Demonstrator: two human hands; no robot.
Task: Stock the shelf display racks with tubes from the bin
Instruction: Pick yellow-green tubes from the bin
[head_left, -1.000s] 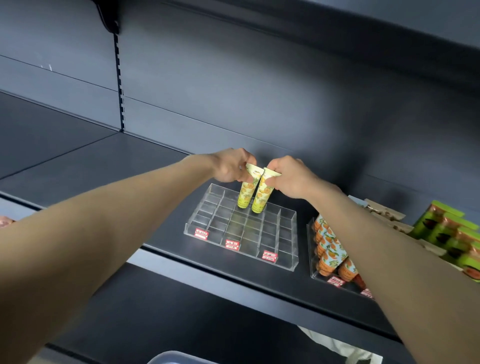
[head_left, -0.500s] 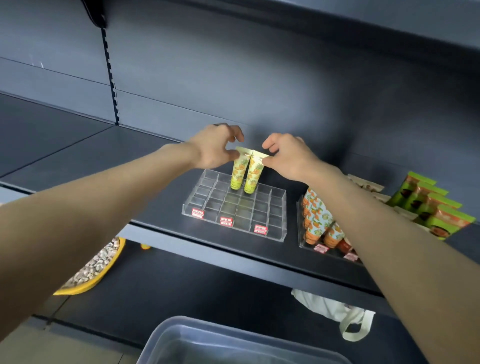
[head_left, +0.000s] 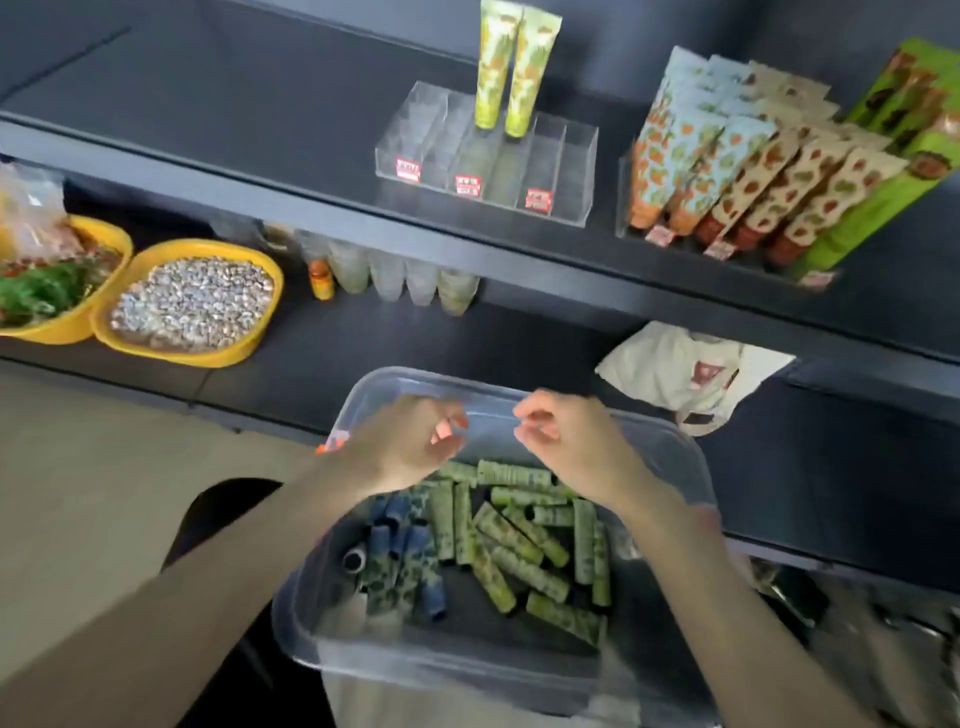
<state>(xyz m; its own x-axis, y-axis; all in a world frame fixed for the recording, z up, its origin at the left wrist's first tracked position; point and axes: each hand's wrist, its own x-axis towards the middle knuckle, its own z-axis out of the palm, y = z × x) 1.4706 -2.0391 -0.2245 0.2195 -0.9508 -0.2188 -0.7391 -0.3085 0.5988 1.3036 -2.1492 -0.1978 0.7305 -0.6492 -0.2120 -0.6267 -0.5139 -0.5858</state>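
Observation:
Two yellow-green tubes (head_left: 511, 73) stand upright at the back of a clear divided rack (head_left: 558, 171) on the dark shelf. Below, a clear plastic bin (head_left: 691, 457) holds several green tubes (head_left: 519, 545) and several blue tubes (head_left: 405, 566) lying loose. My left hand (head_left: 410, 441) and my right hand (head_left: 566, 441) hover over the bin's far half, above the tubes. Both hands hold nothing, with their fingers loosely curled and apart.
A second rack (head_left: 727, 182) to the right is full of patterned tubes, with green boxes (head_left: 904, 156) beside it. On the lower shelf sit two yellow bowls (head_left: 192, 306), small jars (head_left: 395, 275) and a white cloth bag (head_left: 691, 374).
Both hands let go of the two tubes standing in the rack and dropped down over the bin. The view tilted down from the shelf to the bin.

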